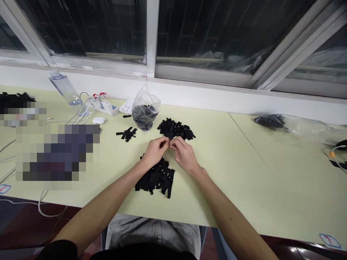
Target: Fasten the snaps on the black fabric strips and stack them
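My left hand (155, 151) and my right hand (184, 153) meet fingertip to fingertip above the table, both closed in a pinch. A bit of black strip (163, 144) shows in my left fingers; what the right fingertips pinch is too small and covered to tell. Just beyond the hands lies a pile of short black strips (176, 129). Under and in front of my left wrist is a second heap of black strips (155, 178), some with small light marks. Several loose black strips (127, 134) lie to the left.
A clear plastic bag (146, 112) with dark pieces stands behind the piles. Leftward are a white earphone case (98, 120), a power strip (107, 107) with cables, a tilted water bottle (66, 90) and a blurred-out patch. Another plastic bag (295, 126) lies at right by the window wall.
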The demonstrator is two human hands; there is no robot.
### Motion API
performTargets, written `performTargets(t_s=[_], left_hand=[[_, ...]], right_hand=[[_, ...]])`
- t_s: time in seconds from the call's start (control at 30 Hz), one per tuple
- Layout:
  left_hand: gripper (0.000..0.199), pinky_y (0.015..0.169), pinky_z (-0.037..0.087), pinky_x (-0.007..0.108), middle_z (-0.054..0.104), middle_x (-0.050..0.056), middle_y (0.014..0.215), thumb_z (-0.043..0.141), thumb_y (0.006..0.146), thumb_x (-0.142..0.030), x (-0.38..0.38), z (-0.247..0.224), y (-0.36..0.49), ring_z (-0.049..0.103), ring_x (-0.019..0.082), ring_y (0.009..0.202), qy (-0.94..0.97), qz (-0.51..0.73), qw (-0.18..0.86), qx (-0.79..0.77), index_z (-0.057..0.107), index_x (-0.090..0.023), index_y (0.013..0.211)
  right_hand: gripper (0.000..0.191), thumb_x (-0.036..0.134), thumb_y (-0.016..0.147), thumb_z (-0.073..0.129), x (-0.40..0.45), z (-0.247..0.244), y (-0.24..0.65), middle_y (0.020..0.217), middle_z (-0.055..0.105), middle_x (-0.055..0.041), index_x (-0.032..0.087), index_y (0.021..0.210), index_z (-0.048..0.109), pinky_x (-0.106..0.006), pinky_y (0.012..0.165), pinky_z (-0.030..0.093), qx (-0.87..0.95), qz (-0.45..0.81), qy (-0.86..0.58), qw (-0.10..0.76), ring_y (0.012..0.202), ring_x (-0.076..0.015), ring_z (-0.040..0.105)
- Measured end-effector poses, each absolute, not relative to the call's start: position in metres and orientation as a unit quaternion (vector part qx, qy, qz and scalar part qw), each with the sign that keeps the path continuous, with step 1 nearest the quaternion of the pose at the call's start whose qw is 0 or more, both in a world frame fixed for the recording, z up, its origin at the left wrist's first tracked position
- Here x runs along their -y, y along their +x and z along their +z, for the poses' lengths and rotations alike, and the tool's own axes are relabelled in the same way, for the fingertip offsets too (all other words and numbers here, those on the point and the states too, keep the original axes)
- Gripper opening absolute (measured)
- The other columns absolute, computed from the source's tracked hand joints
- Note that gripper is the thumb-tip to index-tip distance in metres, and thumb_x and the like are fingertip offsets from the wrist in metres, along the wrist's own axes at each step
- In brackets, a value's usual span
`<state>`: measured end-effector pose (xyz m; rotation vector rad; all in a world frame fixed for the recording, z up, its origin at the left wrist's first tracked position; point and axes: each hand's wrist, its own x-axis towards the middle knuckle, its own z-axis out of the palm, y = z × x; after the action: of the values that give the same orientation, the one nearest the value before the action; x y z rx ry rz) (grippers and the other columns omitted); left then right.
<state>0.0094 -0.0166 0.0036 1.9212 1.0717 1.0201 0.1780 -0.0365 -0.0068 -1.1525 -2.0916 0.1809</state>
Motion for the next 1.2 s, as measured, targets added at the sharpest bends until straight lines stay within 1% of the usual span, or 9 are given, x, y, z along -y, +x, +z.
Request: performTargets(t_s=[0.1, 0.2, 0.33, 0.47, 0.63, 0.83, 0.9, 1.03, 1.2], left_hand=[[0.024, 0.065, 0.042, 0.022, 0.066, 0.000, 0.078, 0.047, 0.094, -0.029, 0.015, 0.003, 0.008, 0.056, 0.013, 0.069, 0.740, 0.402, 0.340, -0.420, 0.067, -0.017, 0.086], [0.023, 0.071, 0.045, 0.024, 0.072, 0.002, 0.086, 0.052, 0.093, -0.028, 0.011, 0.001, 0.004, 0.063, 0.015, 0.076, 0.736, 0.418, 0.327, -0.419, 0.072, -0.018, 0.088], [0.020, 0.076, 0.047, 0.026, 0.075, 0.002, 0.088, 0.058, 0.091, -0.026, 0.005, -0.002, -0.003, 0.066, 0.017, 0.081, 0.761, 0.404, 0.294, -0.414, 0.077, -0.021, 0.089], [0.019, 0.073, 0.046, 0.027, 0.075, 0.002, 0.087, 0.059, 0.090, -0.025, 0.004, -0.002, -0.008, 0.066, 0.017, 0.077, 0.802, 0.360, 0.272, -0.392, 0.078, -0.022, 0.091], [0.019, 0.067, 0.043, 0.026, 0.074, 0.001, 0.079, 0.060, 0.088, -0.022, 0.007, -0.003, -0.008, 0.063, 0.016, 0.068, 0.835, 0.303, 0.271, -0.371, 0.079, -0.021, 0.084], [0.015, 0.070, 0.045, 0.026, 0.075, 0.000, 0.081, 0.064, 0.083, -0.020, 0.006, -0.004, -0.008, 0.066, 0.017, 0.073, 0.827, 0.284, 0.270, -0.403, 0.078, -0.022, 0.082], [0.013, 0.069, 0.045, 0.026, 0.075, 0.000, 0.080, 0.065, 0.082, -0.021, 0.007, -0.003, -0.007, 0.066, 0.017, 0.074, 0.821, 0.279, 0.267, -0.420, 0.078, -0.023, 0.083], [0.012, 0.066, 0.043, 0.025, 0.074, 0.000, 0.079, 0.065, 0.084, -0.025, 0.008, -0.001, -0.008, 0.065, 0.017, 0.072, 0.821, 0.261, 0.252, -0.441, 0.078, -0.024, 0.085], [0.018, 0.065, 0.042, 0.027, 0.074, 0.002, 0.080, 0.061, 0.088, -0.030, 0.009, -0.001, -0.010, 0.064, 0.019, 0.071, 0.834, 0.239, 0.232, -0.439, 0.078, -0.026, 0.093]], right_hand=[[0.017, 0.011, 0.096, 0.040, 0.036, -0.005, 0.179, 0.094, 0.056, -0.0062, 0.022, 0.095, 0.052, -0.031, 0.069, 0.045, 0.805, 0.091, -0.441, 0.386, 0.079, -0.0192, 0.057], [0.014, 0.013, 0.096, 0.041, 0.035, -0.002, 0.183, 0.090, 0.056, -0.0052, 0.022, 0.093, 0.052, -0.030, 0.066, 0.043, 0.790, 0.100, -0.449, 0.405, 0.074, -0.0181, 0.054], [0.013, 0.013, 0.095, 0.045, 0.031, -0.001, 0.192, 0.088, 0.059, -0.0034, 0.022, 0.091, 0.053, -0.030, 0.065, 0.040, 0.775, 0.108, -0.477, 0.399, 0.069, -0.0168, 0.052], [0.014, 0.009, 0.091, 0.047, 0.030, -0.004, 0.196, 0.084, 0.060, -0.0012, 0.022, 0.090, 0.054, -0.029, 0.065, 0.038, 0.787, 0.130, -0.485, 0.359, 0.069, -0.0166, 0.053], [0.017, 0.006, 0.088, 0.047, 0.031, -0.006, 0.193, 0.087, 0.060, -0.0014, 0.022, 0.088, 0.053, -0.028, 0.066, 0.039, 0.808, 0.150, -0.475, 0.314, 0.075, -0.0173, 0.054], [0.018, 0.004, 0.088, 0.047, 0.030, -0.010, 0.194, 0.091, 0.059, -0.0051, 0.021, 0.088, 0.054, -0.031, 0.073, 0.042, 0.827, 0.135, -0.472, 0.272, 0.088, -0.0216, 0.055], [0.018, 0.004, 0.088, 0.048, 0.029, -0.010, 0.195, 0.090, 0.059, -0.0057, 0.020, 0.086, 0.055, -0.033, 0.075, 0.042, 0.833, 0.130, -0.472, 0.259, 0.089, -0.0225, 0.054], [0.018, 0.004, 0.088, 0.050, 0.029, -0.009, 0.194, 0.088, 0.060, -0.0055, 0.020, 0.086, 0.058, -0.034, 0.075, 0.043, 0.835, 0.133, -0.472, 0.250, 0.085, -0.0221, 0.054], [0.017, 0.005, 0.088, 0.051, 0.030, -0.007, 0.193, 0.087, 0.061, -0.0046, 0.020, 0.086, 0.059, -0.033, 0.074, 0.043, 0.827, 0.145, -0.477, 0.260, 0.085, -0.0216, 0.055]])
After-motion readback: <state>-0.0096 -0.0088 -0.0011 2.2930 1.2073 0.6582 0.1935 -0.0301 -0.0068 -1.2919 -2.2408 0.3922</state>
